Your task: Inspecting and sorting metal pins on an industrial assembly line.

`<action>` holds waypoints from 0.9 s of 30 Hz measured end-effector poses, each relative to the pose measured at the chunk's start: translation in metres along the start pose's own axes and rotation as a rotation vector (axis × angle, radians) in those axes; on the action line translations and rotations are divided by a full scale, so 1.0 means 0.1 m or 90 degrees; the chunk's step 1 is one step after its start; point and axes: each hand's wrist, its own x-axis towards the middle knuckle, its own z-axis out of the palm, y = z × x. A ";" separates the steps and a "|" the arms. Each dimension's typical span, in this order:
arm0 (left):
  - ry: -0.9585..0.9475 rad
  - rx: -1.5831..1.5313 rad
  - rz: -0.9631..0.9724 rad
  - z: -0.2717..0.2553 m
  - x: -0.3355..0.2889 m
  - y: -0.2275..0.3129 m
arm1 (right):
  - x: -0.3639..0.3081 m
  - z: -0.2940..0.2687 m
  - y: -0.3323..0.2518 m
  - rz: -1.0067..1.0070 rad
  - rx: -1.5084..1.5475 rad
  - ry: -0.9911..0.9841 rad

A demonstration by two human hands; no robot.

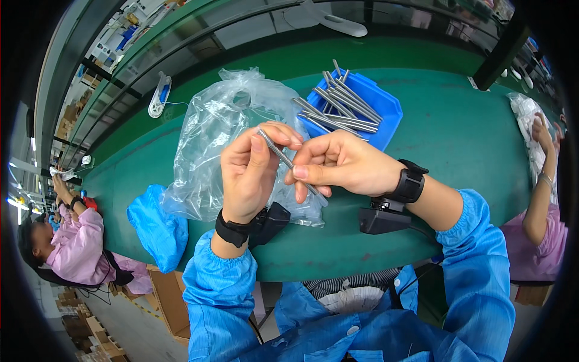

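A long, thin metal coil spring (277,149) slants between my hands, its upper end toward the left. My left hand (249,169) holds its upper part between thumb and fingers. Lower along the spring, my right hand (338,163) pinches it between thumb and forefinger; its lower end shows below those fingers. Just beyond my right hand stands a blue plastic bin (392,111), with several similar long metal pieces (347,99) lying loosely in it, some sticking out over the rim. A clear plastic bag (208,145) lies crumpled behind and under my left hand.
A blue crumpled bag (158,226) lies at the left front of the green table (446,145). Black devices (386,218) are strapped to both my wrists. A person in pink (78,247) sits at left; another (540,226) handles a white plastic bag (523,111) at right.
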 end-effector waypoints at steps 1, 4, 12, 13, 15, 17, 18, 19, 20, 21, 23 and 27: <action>-0.008 -0.009 -0.003 0.00 0.00 0.00 | 0.00 0.00 0.00 0.003 0.009 -0.008; -0.029 -0.031 -0.012 0.00 0.01 0.01 | 0.00 -0.01 0.02 0.003 0.021 -0.034; -0.058 -0.036 -0.016 0.04 0.00 0.05 | 0.00 0.00 0.08 0.002 0.075 -0.100; -0.062 -0.036 -0.024 0.05 0.00 0.07 | -0.01 0.01 0.07 0.000 0.084 -0.107; -0.072 -0.065 -0.031 0.05 0.01 0.07 | 0.00 0.01 0.10 -0.001 0.115 -0.112; -0.087 -0.098 -0.036 0.05 0.00 0.06 | 0.00 0.02 0.11 0.002 0.151 -0.131; -0.097 -0.118 -0.038 0.04 -0.01 0.05 | 0.00 0.03 0.11 0.003 0.168 -0.140; -0.107 -0.137 -0.040 0.04 -0.01 0.05 | 0.00 0.04 0.12 -0.002 0.177 -0.153; -0.112 -0.145 -0.042 0.04 -0.01 0.04 | -0.01 0.04 0.14 -0.007 0.184 -0.165; -0.118 -0.152 -0.044 0.04 -0.01 0.04 | -0.01 0.05 0.16 -0.011 0.192 -0.176; -0.126 -0.161 -0.045 0.04 -0.02 0.04 | -0.02 0.06 0.18 -0.003 0.228 -0.183; -0.143 -0.179 -0.027 0.07 -0.03 0.04 | -0.03 0.12 0.23 -0.002 0.314 -0.217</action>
